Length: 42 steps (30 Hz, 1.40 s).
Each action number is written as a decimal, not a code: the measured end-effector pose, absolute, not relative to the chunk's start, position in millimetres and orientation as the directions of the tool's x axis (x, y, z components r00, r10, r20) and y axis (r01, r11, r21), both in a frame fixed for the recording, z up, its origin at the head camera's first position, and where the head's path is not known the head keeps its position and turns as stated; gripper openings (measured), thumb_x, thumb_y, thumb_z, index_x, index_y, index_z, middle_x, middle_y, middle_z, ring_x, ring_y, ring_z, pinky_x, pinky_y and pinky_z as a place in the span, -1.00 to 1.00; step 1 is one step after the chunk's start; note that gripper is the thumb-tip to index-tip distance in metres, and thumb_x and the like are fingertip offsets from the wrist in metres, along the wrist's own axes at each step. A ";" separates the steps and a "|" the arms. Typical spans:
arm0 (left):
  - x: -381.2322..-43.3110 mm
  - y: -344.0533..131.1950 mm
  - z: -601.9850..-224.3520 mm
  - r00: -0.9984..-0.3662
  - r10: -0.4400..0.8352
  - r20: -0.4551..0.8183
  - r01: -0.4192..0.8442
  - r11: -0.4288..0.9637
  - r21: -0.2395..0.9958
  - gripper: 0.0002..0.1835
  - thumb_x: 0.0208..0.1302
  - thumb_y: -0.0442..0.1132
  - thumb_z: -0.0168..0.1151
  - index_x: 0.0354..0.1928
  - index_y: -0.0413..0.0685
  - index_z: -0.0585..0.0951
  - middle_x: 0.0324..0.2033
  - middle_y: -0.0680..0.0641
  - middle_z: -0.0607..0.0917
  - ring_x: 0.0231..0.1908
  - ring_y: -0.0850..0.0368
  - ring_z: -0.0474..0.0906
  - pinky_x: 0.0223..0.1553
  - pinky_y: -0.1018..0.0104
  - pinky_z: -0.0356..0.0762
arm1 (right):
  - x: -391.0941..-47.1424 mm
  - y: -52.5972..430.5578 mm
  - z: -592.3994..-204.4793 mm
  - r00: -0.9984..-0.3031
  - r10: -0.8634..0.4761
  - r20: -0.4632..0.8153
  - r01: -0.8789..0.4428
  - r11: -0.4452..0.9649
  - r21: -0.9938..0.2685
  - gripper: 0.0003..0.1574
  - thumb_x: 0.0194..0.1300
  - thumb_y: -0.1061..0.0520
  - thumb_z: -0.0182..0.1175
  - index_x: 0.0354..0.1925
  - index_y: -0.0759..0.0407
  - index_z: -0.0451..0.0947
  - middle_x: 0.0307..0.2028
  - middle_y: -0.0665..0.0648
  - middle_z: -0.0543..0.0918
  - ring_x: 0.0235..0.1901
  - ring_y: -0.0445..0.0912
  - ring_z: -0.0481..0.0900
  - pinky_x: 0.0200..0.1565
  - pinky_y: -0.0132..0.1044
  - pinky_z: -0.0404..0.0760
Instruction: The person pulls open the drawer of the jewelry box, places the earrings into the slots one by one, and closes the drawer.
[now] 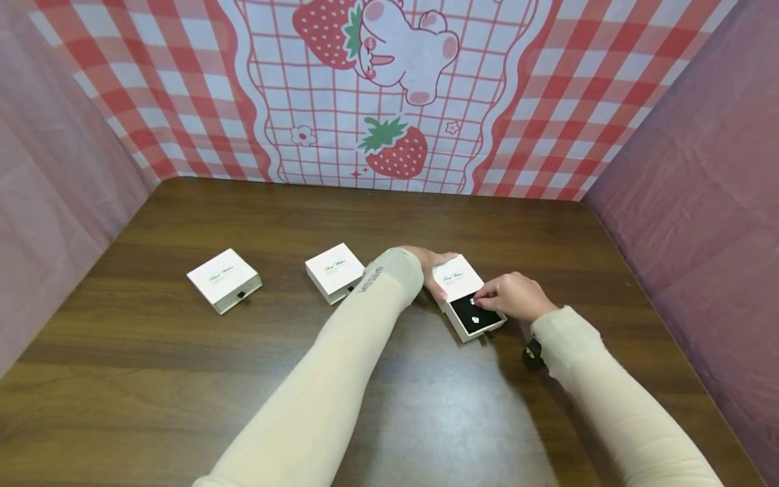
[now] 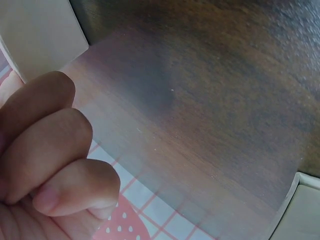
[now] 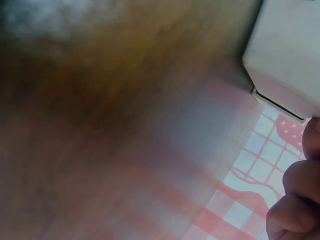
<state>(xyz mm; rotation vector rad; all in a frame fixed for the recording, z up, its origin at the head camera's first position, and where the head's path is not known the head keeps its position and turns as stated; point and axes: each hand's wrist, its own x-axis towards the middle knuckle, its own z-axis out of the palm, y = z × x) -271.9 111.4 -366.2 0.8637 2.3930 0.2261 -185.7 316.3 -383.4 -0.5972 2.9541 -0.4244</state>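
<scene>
A white drawer-style jewelry box stands right of centre in the head view, its drawer partly pulled out toward the person. My left hand grips the box's sleeve by its left side, thumb at the near corner. Black padding lines the drawer, and a small silvery stud earring sits in it. Over the padding's far part, my right hand pinches a second stud earring between thumb and fingertips. The left wrist view shows curled left fingers beside the box's white wall.
Two more white boxes, both closed, stand to the left: one in the middle, another farther left. Each has a small black pull tab. The wooden table ends at a strawberry-patterned cloth behind, with pink cloth at both sides.
</scene>
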 end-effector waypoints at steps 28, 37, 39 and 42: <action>-262.7 108.0 -358.9 -0.625 0.652 -0.429 0.538 0.758 0.369 0.04 0.12 0.12 0.37 0.52 0.26 -0.06 0.39 -0.03 0.28 0.33 0.13 0.22 0.27 0.31 0.16 | -102.0 335.0 -372.7 -0.978 -0.206 -0.019 -0.156 0.794 -0.588 -0.80 0.21 0.18 0.30 -0.26 0.31 0.72 -0.50 0.02 0.68 -0.68 -0.24 0.45 -0.48 -0.36 0.47; -262.6 107.4 -359.9 -0.609 0.669 -0.427 0.540 0.743 0.395 0.05 0.13 0.10 0.37 0.52 0.23 -0.08 0.42 -0.03 0.22 0.36 0.11 0.16 0.30 0.31 0.12 | -89.4 328.2 -381.2 -0.992 -0.026 -0.126 0.097 0.485 -0.869 -0.63 0.25 0.24 0.23 -0.10 0.57 0.58 -0.75 -0.01 0.48 -0.71 -0.25 0.37 -0.61 -0.39 0.33; -262.9 107.8 -359.9 -0.610 0.669 -0.425 0.542 0.743 0.393 0.05 0.12 0.11 0.37 0.52 0.22 -0.08 0.41 -0.04 0.23 0.36 0.10 0.17 0.30 0.29 0.13 | -87.8 326.0 -384.2 -0.985 0.010 -0.169 0.161 0.377 -0.912 -0.66 0.26 0.25 0.22 -0.13 0.57 0.59 -0.76 -0.05 0.47 -0.73 -0.27 0.32 -0.65 -0.42 0.27; -264.6 109.7 -362.4 -0.611 0.667 -0.426 0.546 0.745 0.384 0.05 0.12 0.11 0.37 0.52 0.24 -0.08 0.41 -0.02 0.24 0.35 0.12 0.18 0.29 0.31 0.13 | -86.2 324.9 -388.8 -0.968 0.032 -0.250 0.249 0.267 -0.931 -0.80 0.27 0.22 0.21 -0.27 0.37 0.68 -0.77 -0.09 0.44 -0.76 -0.29 0.25 -0.67 -0.44 0.24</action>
